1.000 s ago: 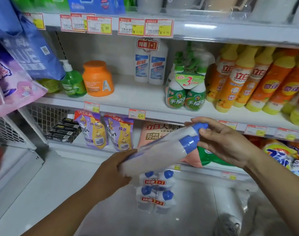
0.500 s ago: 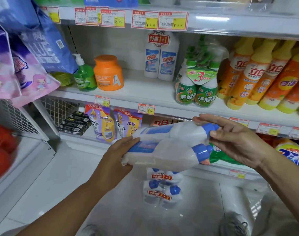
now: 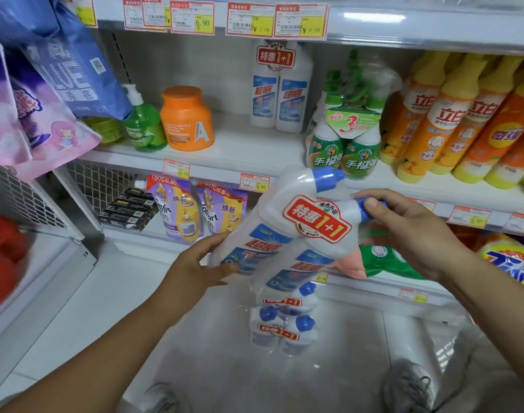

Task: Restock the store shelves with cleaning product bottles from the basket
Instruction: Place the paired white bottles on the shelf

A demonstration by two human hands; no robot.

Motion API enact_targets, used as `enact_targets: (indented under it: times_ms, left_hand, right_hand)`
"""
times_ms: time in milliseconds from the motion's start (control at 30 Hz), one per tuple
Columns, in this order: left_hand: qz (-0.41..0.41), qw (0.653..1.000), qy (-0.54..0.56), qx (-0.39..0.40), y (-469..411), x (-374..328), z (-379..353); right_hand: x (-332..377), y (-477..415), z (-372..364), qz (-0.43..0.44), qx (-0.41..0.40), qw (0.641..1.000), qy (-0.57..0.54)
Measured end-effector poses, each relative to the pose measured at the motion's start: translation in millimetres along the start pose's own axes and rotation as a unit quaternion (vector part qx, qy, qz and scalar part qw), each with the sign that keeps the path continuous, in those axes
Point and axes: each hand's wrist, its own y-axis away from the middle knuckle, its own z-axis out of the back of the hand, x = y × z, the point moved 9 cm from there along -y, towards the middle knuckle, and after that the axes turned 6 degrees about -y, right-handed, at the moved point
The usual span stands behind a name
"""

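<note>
- Nearest to us, at the bottom edge, grey shoes (image 3: 409, 389) stand on the pale floor.
- Just beyond them lie two spare twin packs (image 3: 284, 323) of white bottles with blue caps; we cannot make out what they rest in.
- Our left hand (image 3: 195, 271) grips the base end of the held twin pack (image 3: 287, 234), fingers curled round its lower left edge.
- Our right hand (image 3: 403, 231) pinches the blue cap of one of its bottles between thumb and fingers (the other cap sticks up free, above the hand).
- The pack hangs tilted in mid-air, caps up and to the right, in front of the middle shelf (image 3: 239, 144), its red "1+1" label facing us.
- Farther back on that shelf a matching shelved twin pack (image 3: 280, 90) stands upright, with an orange jar (image 3: 186, 119) to its left and green spray bottles (image 3: 344, 138) just to its right.
</note>
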Motion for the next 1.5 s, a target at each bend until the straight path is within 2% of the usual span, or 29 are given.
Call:
enact_targets:
  times_ms: [200, 333, 433, 567, 667, 800, 1000, 1133, 1300, 1367, 1433, 1500]
  left_hand:
    - [0.079, 0.994, -0.003, 0.069, 10, 32, -15]
    - [0.143, 0.977, -0.083, 0.133, 30, 55, -35]
    - [0.183, 0.971, -0.091, 0.121, 48, 79, -48]
    - [0.231, 0.963, -0.014, 0.139, 71, 114, -71]
    - [0.219, 0.964, -0.027, 0.148, 74, 127, -81]
    - [0.197, 0.970, -0.075, 0.124, 69, 147, -90]
    - [0.183, 0.975, -0.087, 0.095, 57, 180, -104]
    - [0.173, 0.969, -0.124, 0.124, 53, 188, -108]
    - [0.173, 0.960, -0.159, 0.151, 48, 178, -113]
    - [0.158, 0.943, -0.227, 0.183, 44, 166, -112]
    - [0.112, 0.938, -0.267, 0.188, 35, 148, -107]
    - [0.079, 0.936, -0.299, 0.166, 24, 123, -95]
  right_hand:
    - [-9, 21, -22, -0.031, 0.031, 0.997, 0.071]
    - [-27, 35, -40, -0.036, 0.013, 0.991, 0.132]
    - [-55, 44, -61, -0.038, 0.025, 0.980, 0.193]
    - [-115, 54, -93, -0.039, 0.110, 0.936, 0.331]
    - [-164, 62, -106, -0.065, 0.151, 0.908, 0.385]
    - [-219, 68, -106, -0.113, 0.157, 0.890, 0.412]
    - [-271, 77, -105, -0.139, 0.140, 0.906, 0.375]
    - [-282, 75, -101, -0.154, 0.137, 0.904, 0.375]
    - [-283, 64, -97, -0.152, 0.190, 0.863, 0.442]
    - [-282, 65, -99, -0.159, 0.206, 0.852, 0.454]
    - [-273, 63, -98, -0.151, 0.195, 0.844, 0.476]
    - [-244, 53, -93, -0.117, 0.140, 0.859, 0.478]
